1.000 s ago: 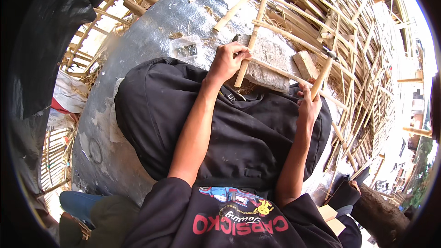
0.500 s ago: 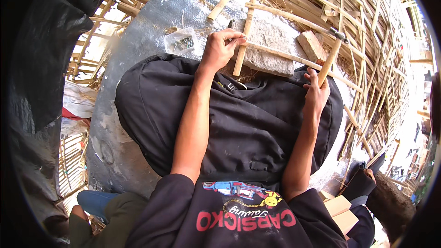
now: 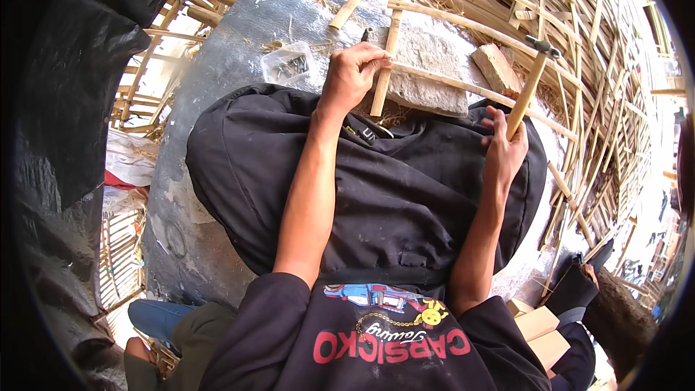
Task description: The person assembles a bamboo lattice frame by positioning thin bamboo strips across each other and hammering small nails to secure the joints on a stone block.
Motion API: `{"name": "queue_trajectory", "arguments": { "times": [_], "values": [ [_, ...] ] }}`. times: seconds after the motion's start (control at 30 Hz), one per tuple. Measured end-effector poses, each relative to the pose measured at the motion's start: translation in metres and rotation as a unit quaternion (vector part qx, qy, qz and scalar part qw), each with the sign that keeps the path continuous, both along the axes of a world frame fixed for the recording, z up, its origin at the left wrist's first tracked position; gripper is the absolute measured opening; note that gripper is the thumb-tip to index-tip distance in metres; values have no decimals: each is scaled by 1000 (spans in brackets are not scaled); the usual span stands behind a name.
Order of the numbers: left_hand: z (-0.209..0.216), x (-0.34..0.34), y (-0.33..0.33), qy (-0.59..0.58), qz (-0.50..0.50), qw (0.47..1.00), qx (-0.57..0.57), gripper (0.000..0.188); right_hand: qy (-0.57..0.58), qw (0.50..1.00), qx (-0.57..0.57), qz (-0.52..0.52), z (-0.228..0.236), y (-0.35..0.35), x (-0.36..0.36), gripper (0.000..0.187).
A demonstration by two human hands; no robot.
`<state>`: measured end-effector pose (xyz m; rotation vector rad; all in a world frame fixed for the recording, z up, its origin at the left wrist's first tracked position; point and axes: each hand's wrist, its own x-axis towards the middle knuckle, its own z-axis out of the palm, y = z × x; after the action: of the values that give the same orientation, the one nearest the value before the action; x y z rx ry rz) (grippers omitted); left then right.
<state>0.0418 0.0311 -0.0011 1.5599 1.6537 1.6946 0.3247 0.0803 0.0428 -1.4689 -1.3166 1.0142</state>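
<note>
My left hand [image 3: 351, 78] is closed in a pinch at the crossing of two bamboo strips. What sits between its fingertips is too small to make out. One bamboo strip [image 3: 382, 90] points away from me; the other bamboo strip [image 3: 474, 88] runs off to the right. Under the crossing lies a rough grey block [image 3: 428, 49]. My right hand [image 3: 504, 153] grips a hammer [image 3: 527, 94] by its wooden handle, the metal head up and away from the strips. Beside my left hand stands a small clear plastic box [image 3: 288, 64] with thin dark pieces inside, seemingly nails.
A reddish brick piece [image 3: 496, 71] lies right of the block. Split bamboo lattice [image 3: 601, 108] spreads along the far right. A black sheet [image 3: 54, 116] hangs at the left. Other people's legs [image 3: 161, 318] show at the lower left, with light wooden blocks [image 3: 539, 333] at lower right.
The right hand has shifted slightly, its fingers drawn off the bamboo strip, and the hammer has tilted a little. The left hand keeps its pinch at the crossing. The whole view has shifted slightly.
</note>
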Motion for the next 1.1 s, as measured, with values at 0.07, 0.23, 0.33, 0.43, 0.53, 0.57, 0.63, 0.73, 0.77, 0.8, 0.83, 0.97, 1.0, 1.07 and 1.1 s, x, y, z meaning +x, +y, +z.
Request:
{"name": "queue_trajectory", "arguments": {
  "times": [0.07,0.23,0.33,0.43,0.53,0.57,0.63,0.73,0.77,0.8,0.83,0.97,1.0,1.07,1.1],
  "values": [
    [-3,0,-1,8,4,1000,-1,7,1,999,27,39,22,-17,-5,19],
    [-6,6,2,26,38,999,14,6,1,986,-98,136,48,-73,-3,30],
    [-9,4,0,4,36,999,20,8,-102,971,-98,191,52,-99,-13,29],
    [-11,3,-1,24,37,999,25,9,-159,962,-25,220,59,-117,-30,26],
    [-13,6,3,-7,30,999,33,10,-183,957,-2,224,66,-125,-37,37],
    [-14,6,2,-22,32,999,26,10,-191,955,1,229,67,-123,-35,40],
    [-16,5,2,-17,34,999,23,10,-190,955,21,225,67,-123,-34,45],
    [-12,5,2,7,39,999,25,9,-166,963,72,201,56,-125,-31,50],
    [-10,6,2,17,41,999,27,9,-180,955,89,217,51,-125,-30,50],
    [-11,5,2,5,40,999,33,10,-192,947,108,233,46,-124,-29,50],
    [-12,4,1,11,42,999,32,11,-204,939,126,247,44,-123,-28,50],
    [-14,4,2,3,39,999,29,12,-213,938,82,261,49,-124,-30,53],
    [-14,4,1,-5,38,999,28,12,-206,939,114,249,48,-123,-31,53],
    [-12,4,1,10,44,999,29,12,-193,938,179,225,44,-123,-34,54],
    [-13,5,2,18,46,998,30,11,-193,939,169,229,42,-124,-34,55]
  ]
}}
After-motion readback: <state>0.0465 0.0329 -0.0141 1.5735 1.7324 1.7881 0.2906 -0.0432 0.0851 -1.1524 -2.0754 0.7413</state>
